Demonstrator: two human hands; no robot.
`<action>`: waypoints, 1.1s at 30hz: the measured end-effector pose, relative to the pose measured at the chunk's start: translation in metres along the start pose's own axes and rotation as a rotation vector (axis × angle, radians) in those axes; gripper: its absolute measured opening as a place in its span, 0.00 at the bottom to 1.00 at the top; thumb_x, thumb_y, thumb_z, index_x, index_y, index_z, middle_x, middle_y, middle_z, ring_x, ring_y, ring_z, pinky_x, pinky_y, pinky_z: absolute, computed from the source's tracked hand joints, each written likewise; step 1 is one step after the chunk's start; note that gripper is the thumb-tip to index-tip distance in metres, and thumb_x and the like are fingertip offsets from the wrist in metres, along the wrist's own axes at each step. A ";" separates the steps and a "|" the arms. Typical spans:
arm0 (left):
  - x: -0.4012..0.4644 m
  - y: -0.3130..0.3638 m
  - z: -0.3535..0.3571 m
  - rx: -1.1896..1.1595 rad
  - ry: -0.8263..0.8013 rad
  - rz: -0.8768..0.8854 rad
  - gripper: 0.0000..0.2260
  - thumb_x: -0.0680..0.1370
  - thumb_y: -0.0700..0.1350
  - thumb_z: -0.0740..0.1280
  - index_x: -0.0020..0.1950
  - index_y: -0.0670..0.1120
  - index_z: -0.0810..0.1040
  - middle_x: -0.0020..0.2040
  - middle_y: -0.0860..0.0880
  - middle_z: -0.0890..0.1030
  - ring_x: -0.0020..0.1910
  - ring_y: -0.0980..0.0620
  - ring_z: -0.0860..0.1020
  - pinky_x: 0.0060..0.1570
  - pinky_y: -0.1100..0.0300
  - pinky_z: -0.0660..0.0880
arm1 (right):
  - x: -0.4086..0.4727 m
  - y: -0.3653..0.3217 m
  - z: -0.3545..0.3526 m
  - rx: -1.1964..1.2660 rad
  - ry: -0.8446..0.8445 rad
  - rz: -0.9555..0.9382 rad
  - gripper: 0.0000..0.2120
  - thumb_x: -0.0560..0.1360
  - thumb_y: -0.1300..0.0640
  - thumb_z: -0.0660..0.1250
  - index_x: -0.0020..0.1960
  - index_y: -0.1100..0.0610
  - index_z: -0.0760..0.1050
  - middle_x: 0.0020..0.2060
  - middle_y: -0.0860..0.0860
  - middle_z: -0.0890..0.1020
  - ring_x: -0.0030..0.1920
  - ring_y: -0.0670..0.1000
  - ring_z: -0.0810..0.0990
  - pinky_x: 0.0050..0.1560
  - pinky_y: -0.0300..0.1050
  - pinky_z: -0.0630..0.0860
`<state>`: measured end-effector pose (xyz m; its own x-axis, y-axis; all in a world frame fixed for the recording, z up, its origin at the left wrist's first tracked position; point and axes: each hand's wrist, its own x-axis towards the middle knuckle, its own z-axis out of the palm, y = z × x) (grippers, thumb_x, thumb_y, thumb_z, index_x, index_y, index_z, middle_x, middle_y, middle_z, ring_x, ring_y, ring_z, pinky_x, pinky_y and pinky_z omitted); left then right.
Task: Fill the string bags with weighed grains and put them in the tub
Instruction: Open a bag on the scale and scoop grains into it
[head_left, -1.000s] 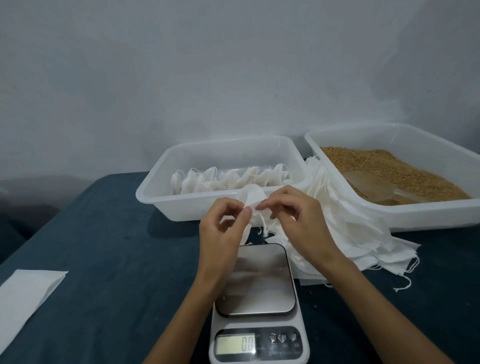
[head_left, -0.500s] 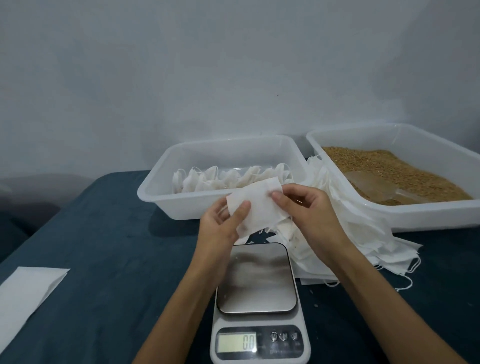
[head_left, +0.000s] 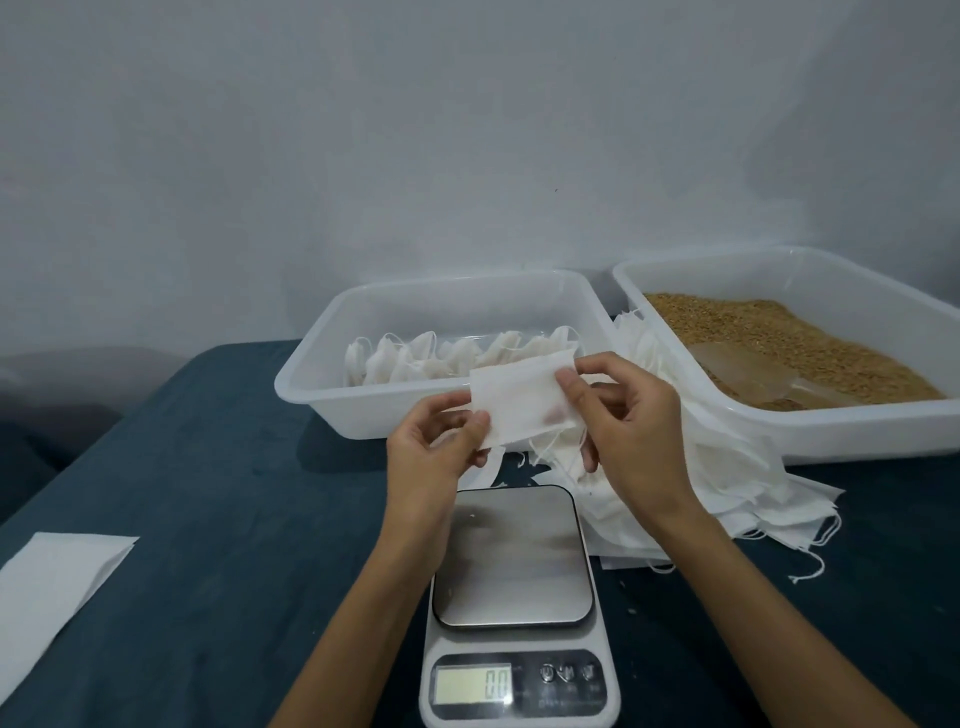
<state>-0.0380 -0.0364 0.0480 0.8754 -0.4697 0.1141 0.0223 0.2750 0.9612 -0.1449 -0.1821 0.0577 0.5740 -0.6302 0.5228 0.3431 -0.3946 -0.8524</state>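
Note:
A flat, empty white string bag (head_left: 522, 402) is held spread out above the table, just in front of the middle tub. My left hand (head_left: 441, 449) pinches its lower left corner and my right hand (head_left: 626, 421) pinches its right edge. The white tub (head_left: 306, 387) behind it holds a row of filled white bags (head_left: 415, 358). A second white tub (head_left: 852, 441) at the right holds brown grains (head_left: 810, 338) and a clear scoop (head_left: 748, 364). A pile of empty string bags (head_left: 727, 483) lies between the tubs and a digital scale (head_left: 511, 556) that reads 0.0.
A white sheet of paper (head_left: 52, 587) lies at the left edge of the dark blue table (head_left: 208, 519). A plain grey wall stands close behind the tubs. Loose strings trail from the bag pile at the right.
The bag was bunched between both hands' fingertips a second ago. Now it is pulled flat and spread wide, and my hands have moved apart.

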 end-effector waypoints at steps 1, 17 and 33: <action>0.001 0.000 -0.001 -0.017 0.006 -0.004 0.08 0.79 0.35 0.73 0.57 0.43 0.83 0.41 0.48 0.85 0.37 0.53 0.80 0.39 0.63 0.79 | 0.001 -0.001 -0.002 0.013 -0.005 0.005 0.07 0.80 0.51 0.70 0.45 0.53 0.80 0.27 0.52 0.80 0.18 0.54 0.72 0.21 0.40 0.68; -0.011 0.001 0.006 0.213 -0.187 0.083 0.21 0.75 0.65 0.71 0.65 0.59 0.80 0.64 0.56 0.81 0.60 0.56 0.82 0.56 0.55 0.82 | 0.001 -0.009 0.000 -0.013 -0.094 0.062 0.19 0.81 0.46 0.65 0.39 0.58 0.80 0.24 0.50 0.79 0.19 0.55 0.78 0.20 0.35 0.67; -0.027 0.003 0.012 0.446 -0.461 0.240 0.17 0.77 0.38 0.68 0.63 0.53 0.79 0.53 0.50 0.84 0.53 0.47 0.82 0.56 0.45 0.80 | 0.021 -0.097 -0.024 -0.446 -0.649 0.118 0.48 0.63 0.17 0.40 0.47 0.50 0.86 0.38 0.42 0.86 0.24 0.48 0.80 0.29 0.27 0.70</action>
<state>-0.0678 -0.0327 0.0505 0.5344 -0.7752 0.3368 -0.4343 0.0900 0.8962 -0.1840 -0.1736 0.1516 0.9537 -0.2230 0.2017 0.0019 -0.6663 -0.7457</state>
